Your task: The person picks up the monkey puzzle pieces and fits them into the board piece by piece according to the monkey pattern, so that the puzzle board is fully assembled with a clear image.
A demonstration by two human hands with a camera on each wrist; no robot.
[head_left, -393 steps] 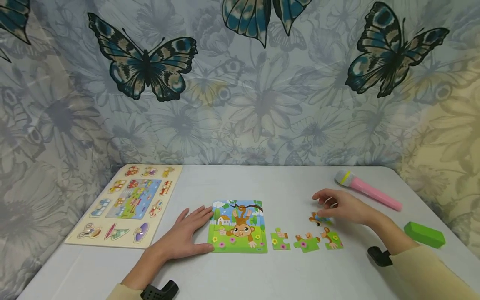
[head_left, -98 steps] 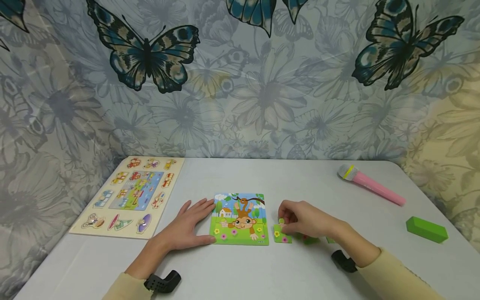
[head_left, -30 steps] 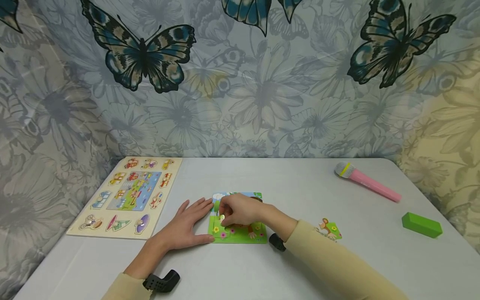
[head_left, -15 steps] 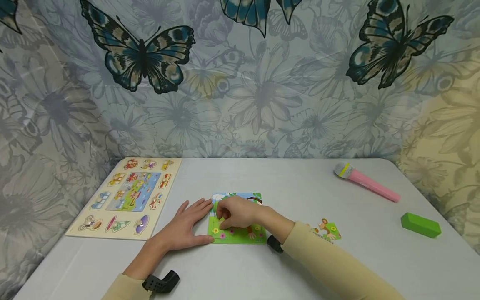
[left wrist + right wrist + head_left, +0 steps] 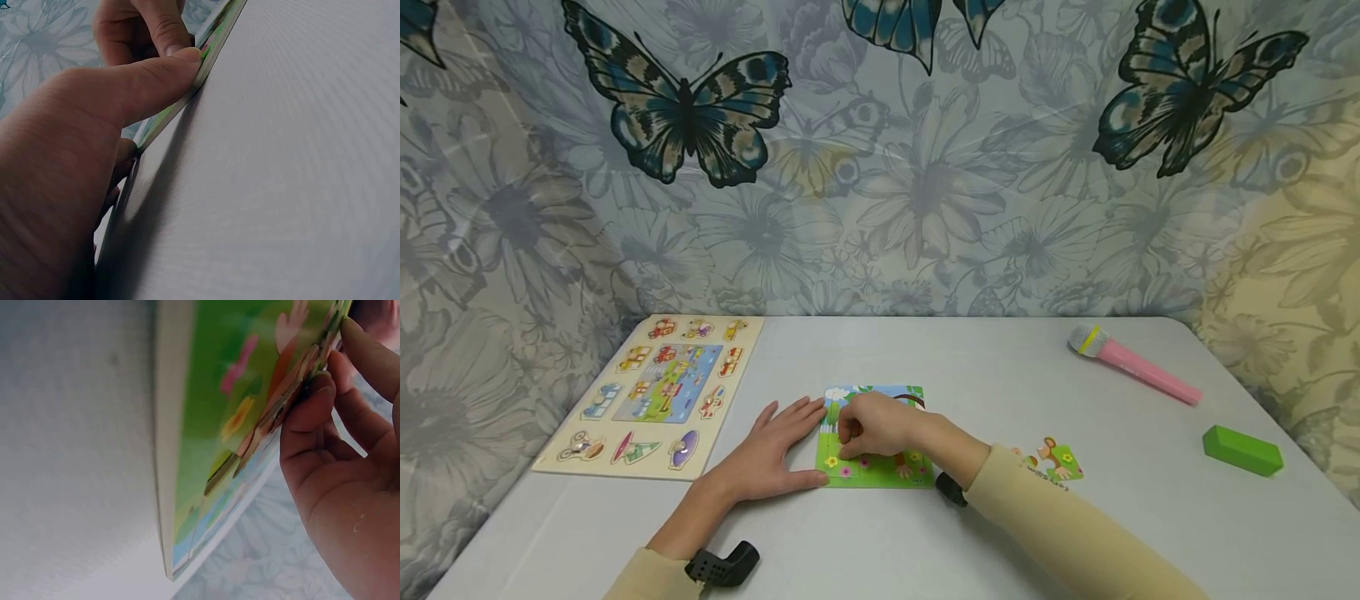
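A square monkey puzzle board lies mid-table, its middle covered by my right hand. Thumb and fingers of that hand pinch a puzzle piece over the board's lower left part; in the head view the fingers mostly hide it. The right wrist view shows the fingertips at raised piece edges on the board's picture. My left hand lies with spread fingers at the board's left edge, and its thumb touches that edge in the left wrist view. Loose puzzle pieces lie right of the board, partly behind the right sleeve.
On the left lies a large cream picture board with vehicle and toy shapes. A pink toy microphone and a green block are at the right of the white table. A flowered cloth hangs behind.
My right hand went from the loose pieces on the right to the board, and the piece nearest the board left its place. Over the last second both hands hardly move.
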